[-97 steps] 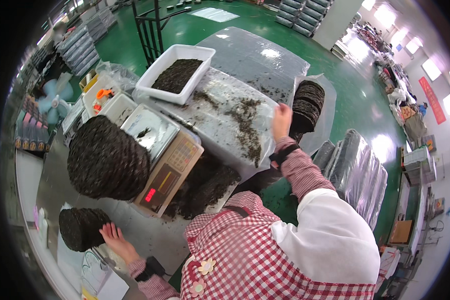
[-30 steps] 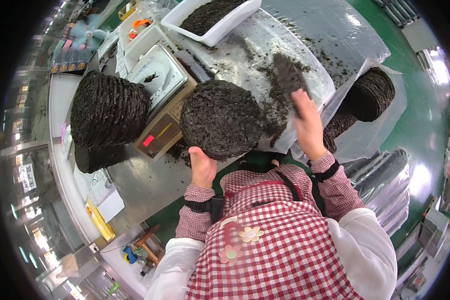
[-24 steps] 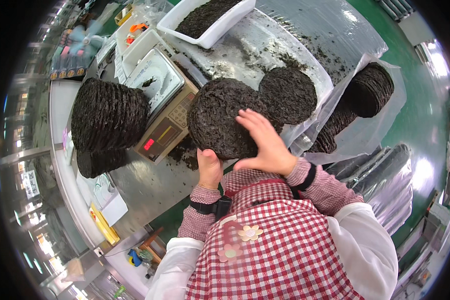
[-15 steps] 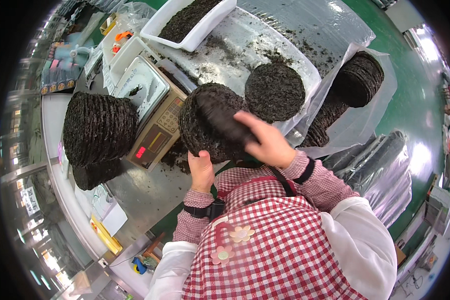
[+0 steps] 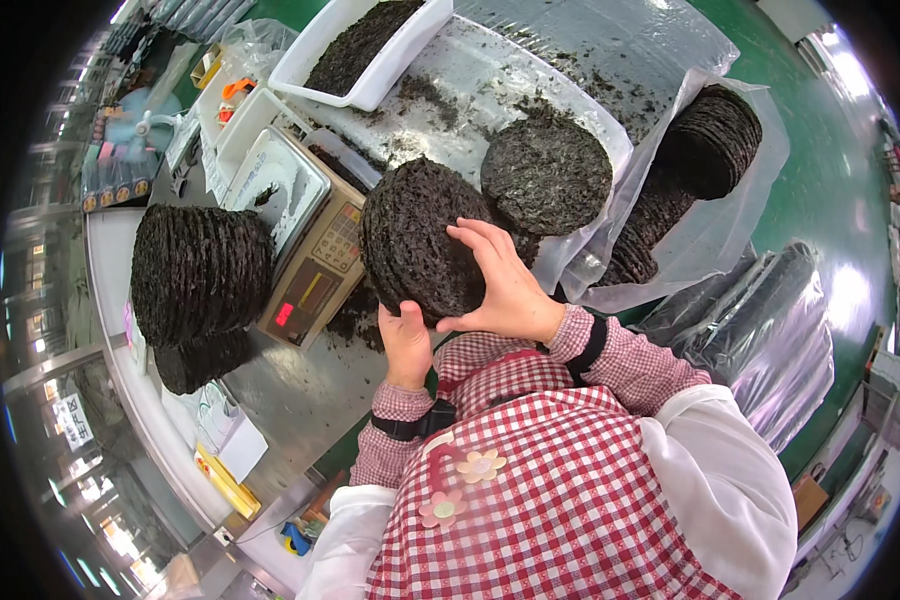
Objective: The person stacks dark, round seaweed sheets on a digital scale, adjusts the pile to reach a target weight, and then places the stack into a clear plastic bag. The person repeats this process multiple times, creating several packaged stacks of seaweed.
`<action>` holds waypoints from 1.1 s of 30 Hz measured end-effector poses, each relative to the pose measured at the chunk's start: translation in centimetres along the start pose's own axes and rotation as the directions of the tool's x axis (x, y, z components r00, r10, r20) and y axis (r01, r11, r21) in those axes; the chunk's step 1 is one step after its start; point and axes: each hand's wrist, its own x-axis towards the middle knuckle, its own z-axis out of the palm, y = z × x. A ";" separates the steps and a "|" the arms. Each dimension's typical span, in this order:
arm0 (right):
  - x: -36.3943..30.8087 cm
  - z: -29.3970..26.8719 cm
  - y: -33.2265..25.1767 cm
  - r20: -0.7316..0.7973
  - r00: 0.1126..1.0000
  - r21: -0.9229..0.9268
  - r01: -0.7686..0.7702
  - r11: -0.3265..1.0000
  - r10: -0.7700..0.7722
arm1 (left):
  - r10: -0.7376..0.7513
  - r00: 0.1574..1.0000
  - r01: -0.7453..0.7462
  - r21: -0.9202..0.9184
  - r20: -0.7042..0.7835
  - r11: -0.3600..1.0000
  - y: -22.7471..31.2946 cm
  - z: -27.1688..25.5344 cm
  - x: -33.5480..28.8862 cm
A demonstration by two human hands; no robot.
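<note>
A thick stack of round, dark cakes that look like dried seaweed is between my hands, tilted with its flat face toward me. My left hand holds its lower near edge, thumb up, the other fingers mostly hidden behind it. My right hand grips the right side of the front cake, fingertips on its face and thumb at its lower edge. Just beyond, to the right, another round seaweed cake lies at the edge of a white tray.
Left of the stack stands a digital scale with a metal pan. Further left are tall piles of cakes. A white bin of loose seaweed sits at the back. At right, more cakes lie in a clear plastic bag.
My right hand, blurred with a tilted cake half a second ago, now rests against the stack, and that cake lies on the stack's face. My left hand stays at the lower edge.
</note>
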 end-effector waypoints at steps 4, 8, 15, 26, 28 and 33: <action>-0.4 -1.4 1.5 0.169 0.985 0.184 -0.055 0.981 0.023 | -0.038 0.994 0.042 0.038 -0.103 0.998 0.2 -0.1 -0.2; -1.0 -2.7 3.2 0.157 0.987 0.489 -0.114 0.865 0.042 | -0.054 0.996 0.047 -0.094 -0.073 0.994 -0.1 -0.4 -0.1; -1.7 -1.9 3.1 0.034 0.985 0.488 -0.166 0.857 0.171 | -0.125 0.957 0.125 -0.017 -0.263 0.992 0.5 -0.1 0.1; -1.8 -5.7 6.3 -0.159 0.986 -0.679 -0.138 0.721 0.038 | -0.141 0.985 0.098 -0.362 -0.095 0.927 0.8 -4.4 -0.2; -1.2 -3.5 4.4 -0.074 0.996 -0.385 -0.079 0.920 0.054 | -0.041 0.998 0.026 -0.253 -0.054 0.967 1.2 -2.3 -0.5; -0.7 0.5 -0.7 0.006 0.999 0.014 -0.035 0.999 0.035 | 0.074 0.997 -0.078 0.135 0.034 0.988 1.9 0.2 -1.4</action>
